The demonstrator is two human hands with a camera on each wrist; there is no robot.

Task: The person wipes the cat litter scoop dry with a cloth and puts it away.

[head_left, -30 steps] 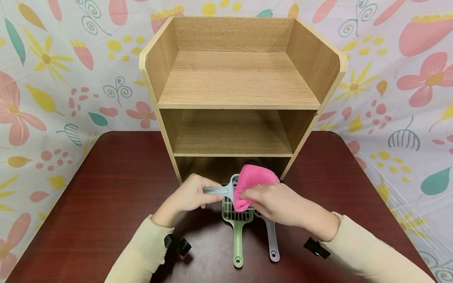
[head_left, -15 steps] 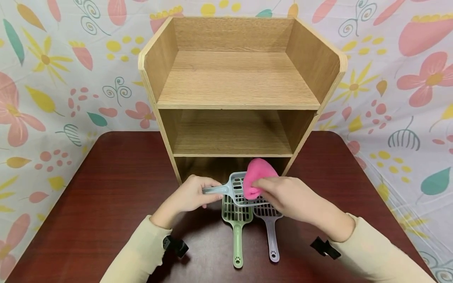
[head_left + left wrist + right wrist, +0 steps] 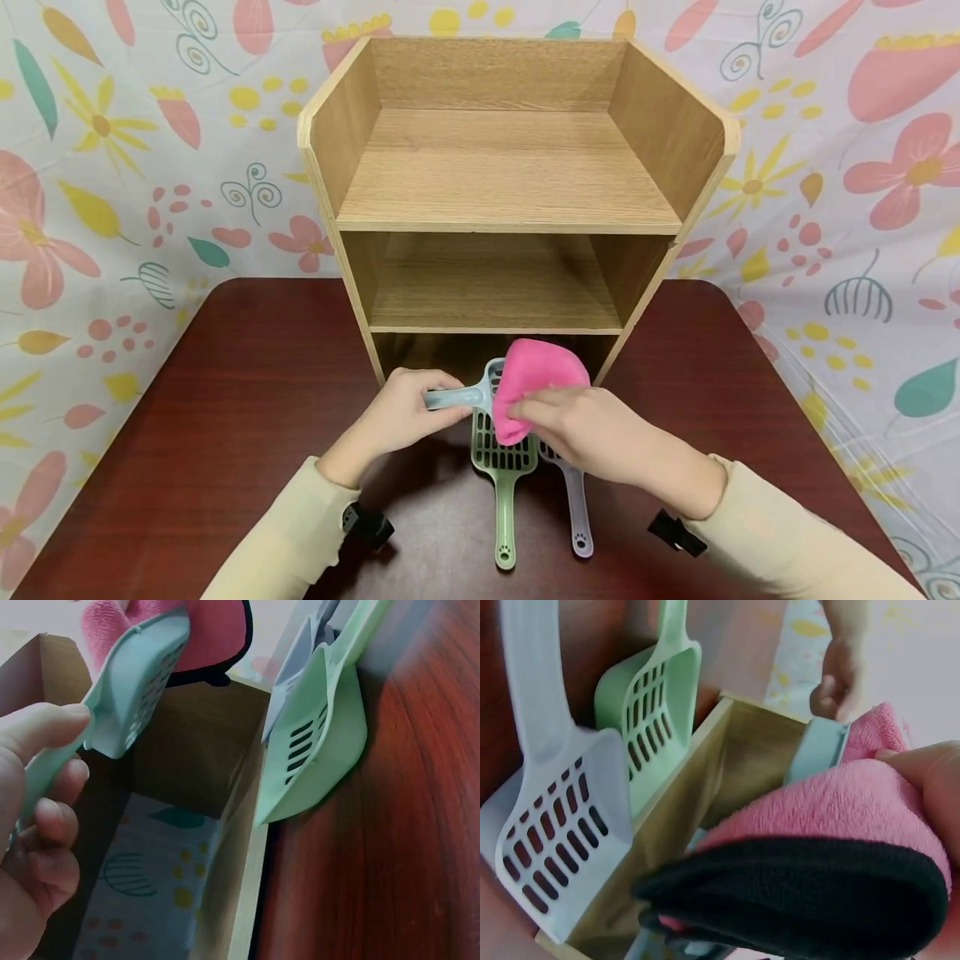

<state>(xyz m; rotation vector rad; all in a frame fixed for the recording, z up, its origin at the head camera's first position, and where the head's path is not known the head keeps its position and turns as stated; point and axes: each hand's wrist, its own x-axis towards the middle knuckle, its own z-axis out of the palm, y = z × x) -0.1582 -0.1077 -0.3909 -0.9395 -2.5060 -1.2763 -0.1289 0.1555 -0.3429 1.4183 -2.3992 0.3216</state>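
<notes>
My left hand (image 3: 408,410) grips the handle of a light blue litter scoop (image 3: 457,397), which it holds up in front of the shelf. In my right hand (image 3: 581,425) is a folded pink cloth (image 3: 542,371), pressed onto the scoop's slotted pan and hiding most of it. A black edge (image 3: 802,892) of the cloth shows in the right wrist view. Below the hands, a green litter scoop (image 3: 504,492) and a lavender litter scoop (image 3: 576,508) lie side by side, handles toward me, their pans partly covered by the cloth and right hand.
A three-level wooden shelf (image 3: 506,167) stands on the dark red-brown table (image 3: 277,400), just beyond the scoops. A flower-print curtain (image 3: 150,150) hangs behind and along both sides.
The cloth first moved right along the blue scoop, baring much of its slotted pan, then came back left over it. The left hand kept its grip, and the two lying scoops stayed put.
</notes>
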